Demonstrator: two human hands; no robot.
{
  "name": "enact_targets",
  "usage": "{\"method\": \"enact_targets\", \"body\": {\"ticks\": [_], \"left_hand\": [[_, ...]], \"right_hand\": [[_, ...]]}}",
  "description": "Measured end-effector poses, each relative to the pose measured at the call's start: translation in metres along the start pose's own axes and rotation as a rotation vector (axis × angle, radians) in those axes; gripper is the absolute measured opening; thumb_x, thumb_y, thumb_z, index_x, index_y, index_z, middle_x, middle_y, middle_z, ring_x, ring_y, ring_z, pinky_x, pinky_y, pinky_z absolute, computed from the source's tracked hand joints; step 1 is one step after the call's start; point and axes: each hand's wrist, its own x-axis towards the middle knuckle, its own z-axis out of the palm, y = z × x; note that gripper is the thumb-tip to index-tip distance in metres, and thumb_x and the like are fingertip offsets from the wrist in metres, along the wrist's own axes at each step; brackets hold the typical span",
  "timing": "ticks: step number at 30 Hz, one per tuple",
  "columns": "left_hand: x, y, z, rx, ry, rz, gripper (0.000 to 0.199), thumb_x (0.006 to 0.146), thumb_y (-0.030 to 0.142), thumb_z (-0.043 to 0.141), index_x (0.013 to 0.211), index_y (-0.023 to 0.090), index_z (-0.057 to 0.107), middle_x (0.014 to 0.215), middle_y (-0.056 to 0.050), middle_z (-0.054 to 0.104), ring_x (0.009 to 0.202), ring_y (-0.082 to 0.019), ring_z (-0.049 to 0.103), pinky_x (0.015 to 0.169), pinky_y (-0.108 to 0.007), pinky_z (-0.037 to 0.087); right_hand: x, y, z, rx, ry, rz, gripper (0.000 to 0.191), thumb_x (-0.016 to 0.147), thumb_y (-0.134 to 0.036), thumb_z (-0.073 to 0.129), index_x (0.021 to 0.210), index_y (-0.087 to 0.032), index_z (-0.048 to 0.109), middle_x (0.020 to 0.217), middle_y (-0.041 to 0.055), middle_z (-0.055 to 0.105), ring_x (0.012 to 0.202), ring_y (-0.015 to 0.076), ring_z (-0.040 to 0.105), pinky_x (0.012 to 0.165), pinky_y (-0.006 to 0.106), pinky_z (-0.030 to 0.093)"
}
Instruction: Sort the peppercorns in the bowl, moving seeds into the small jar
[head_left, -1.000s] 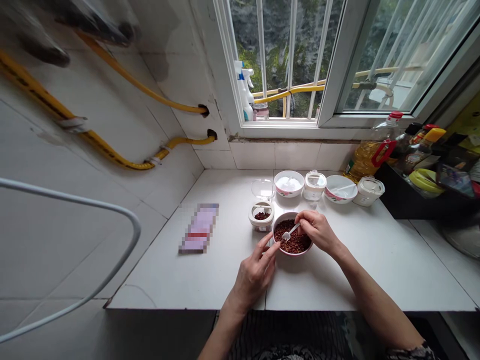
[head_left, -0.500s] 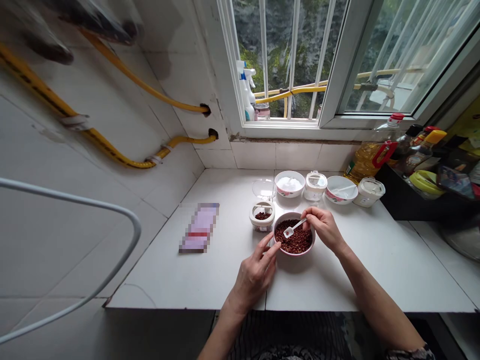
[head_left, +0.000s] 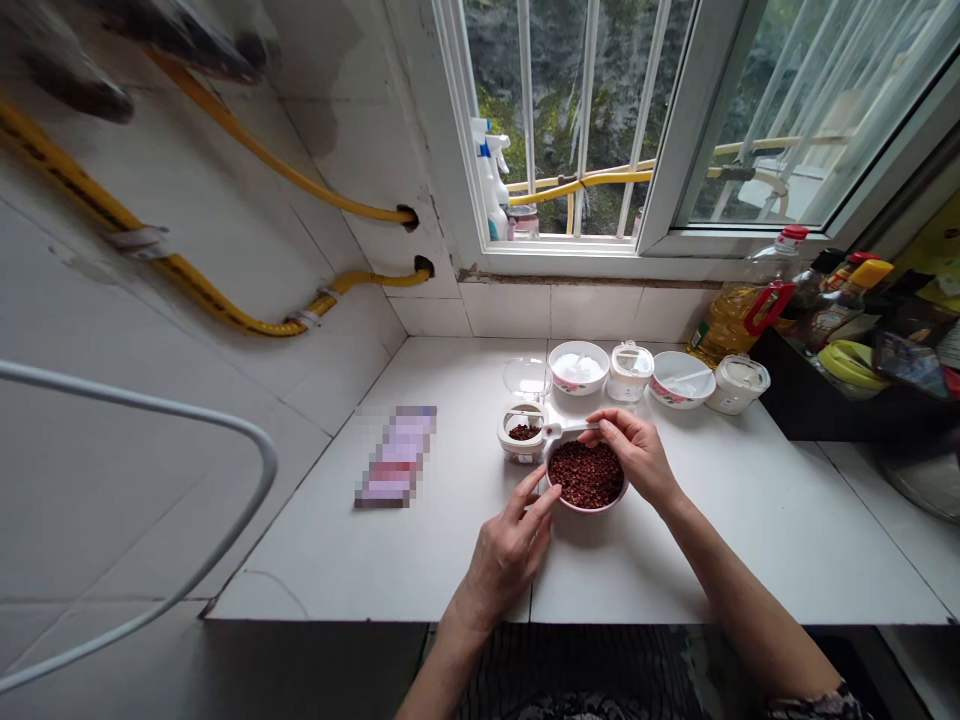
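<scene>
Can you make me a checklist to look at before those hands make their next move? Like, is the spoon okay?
1. Spoon held: ok, the right hand grips its handle.
2. Bowl steadied: ok, the left hand has its fingertips at the rim.
3. Jar open: ok, you can see dark red grains inside.
4. Spoon's scoop over the middle of the jar's opening: not ok, it shows at the jar's right edge.
5. Bowl upright: ok, its dark red grains lie inside.
6. How full the scoop is: cannot tell, it looks too small here.
</scene>
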Motion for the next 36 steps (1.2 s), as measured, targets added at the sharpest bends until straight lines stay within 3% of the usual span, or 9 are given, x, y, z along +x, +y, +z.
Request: {"method": "enact_targets", "body": {"ticks": [6, 9, 11, 16, 18, 23, 29, 32, 36], "left_hand": [[0.000, 0.000, -0.001, 0.005, -0.009, -0.006, 0.047, 0.098, 0.008, 0.047, 0.142, 0.023, 0.047, 0.144, -0.016, 0.054, 0.108, -0.020, 0.072, 0.087, -0.029, 0.063], [0.000, 0.001, -0.002, 0.014, -0.010, -0.008, 0.047, 0.098, 0.009, 0.048, 0.143, 0.023, 0.047, 0.144, -0.016, 0.055, 0.113, -0.021, 0.070, 0.089, -0.030, 0.063], [0.000, 0.000, -0.002, 0.017, -0.009, -0.010, 0.047, 0.098, 0.010, 0.048, 0.143, 0.023, 0.047, 0.145, -0.016, 0.055, 0.115, -0.022, 0.069, 0.088, -0.030, 0.063], [-0.001, -0.001, 0.000, 0.004, -0.011, -0.006, 0.047, 0.097, 0.008, 0.047, 0.142, 0.022, 0.048, 0.145, -0.016, 0.054, 0.111, -0.020, 0.071, 0.088, -0.029, 0.063], [-0.001, -0.001, 0.000, 0.001, -0.008, -0.004, 0.046, 0.097, 0.008, 0.047, 0.141, 0.022, 0.048, 0.144, -0.017, 0.054, 0.109, -0.020, 0.071, 0.087, -0.028, 0.063], [0.000, 0.000, 0.000, 0.012, 0.004, 0.001, 0.046, 0.097, 0.007, 0.048, 0.140, 0.022, 0.048, 0.142, -0.017, 0.056, 0.108, -0.020, 0.072, 0.083, -0.027, 0.063], [0.000, -0.001, 0.000, 0.025, -0.005, -0.008, 0.049, 0.097, 0.009, 0.048, 0.143, 0.024, 0.046, 0.143, -0.016, 0.056, 0.109, -0.021, 0.072, 0.084, -0.029, 0.064], [-0.001, -0.001, 0.000, 0.015, -0.005, -0.009, 0.048, 0.097, 0.008, 0.048, 0.143, 0.024, 0.046, 0.144, -0.016, 0.056, 0.105, -0.020, 0.073, 0.085, -0.029, 0.063], [-0.001, -0.001, 0.001, 0.012, 0.000, -0.003, 0.046, 0.097, 0.008, 0.048, 0.141, 0.023, 0.048, 0.143, -0.017, 0.056, 0.104, -0.019, 0.073, 0.084, -0.029, 0.063]], "right_hand": [[-0.005, 0.002, 0.014, -0.305, 0.095, -0.320, 0.018, 0.098, -0.027, 0.049, 0.103, -0.023, 0.066, 0.093, 0.0071, 0.078, 0.090, 0.0221, 0.073, 0.090, 0.041, 0.056], [-0.004, 0.005, 0.017, -0.528, 0.001, -0.515, 0.023, 0.097, -0.017, 0.046, 0.103, -0.023, 0.068, 0.094, 0.0066, 0.078, 0.086, 0.0218, 0.072, 0.101, 0.048, 0.048], [-0.004, 0.005, 0.017, -0.584, -0.044, -0.562, 0.027, 0.096, -0.015, 0.044, 0.105, -0.024, 0.068, 0.095, 0.0062, 0.079, 0.082, 0.0208, 0.072, 0.103, 0.050, 0.046], [-0.005, -0.001, 0.006, -0.470, 0.102, -0.418, 0.020, 0.097, -0.023, 0.049, 0.100, -0.023, 0.069, 0.088, 0.0063, 0.078, 0.090, 0.0233, 0.071, 0.092, 0.043, 0.052], [-0.005, -0.003, -0.003, -0.420, 0.130, -0.331, 0.018, 0.094, -0.025, 0.051, 0.094, -0.023, 0.069, 0.077, 0.0048, 0.076, 0.083, 0.0234, 0.071, 0.084, 0.040, 0.053], [-0.002, -0.004, -0.022, -0.435, 0.112, -0.240, 0.017, 0.087, -0.022, 0.050, 0.079, -0.022, 0.064, 0.058, -0.0008, 0.067, 0.061, 0.0191, 0.064, 0.076, 0.036, 0.051], [-0.001, 0.004, -0.017, -0.590, 0.016, -0.258, 0.020, 0.083, -0.019, 0.050, 0.071, -0.024, 0.065, 0.062, 0.0017, 0.069, 0.077, 0.0232, 0.064, 0.081, 0.037, 0.050], [-0.002, 0.004, -0.012, -0.534, -0.049, -0.241, 0.020, 0.083, -0.018, 0.049, 0.071, -0.024, 0.065, 0.067, 0.0016, 0.070, 0.076, 0.0213, 0.065, 0.077, 0.034, 0.050], [-0.002, 0.001, -0.013, -0.327, -0.043, -0.079, 0.018, 0.084, -0.023, 0.049, 0.074, -0.022, 0.063, 0.055, -0.0021, 0.063, 0.056, 0.0165, 0.060, 0.061, 0.029, 0.048]]}}
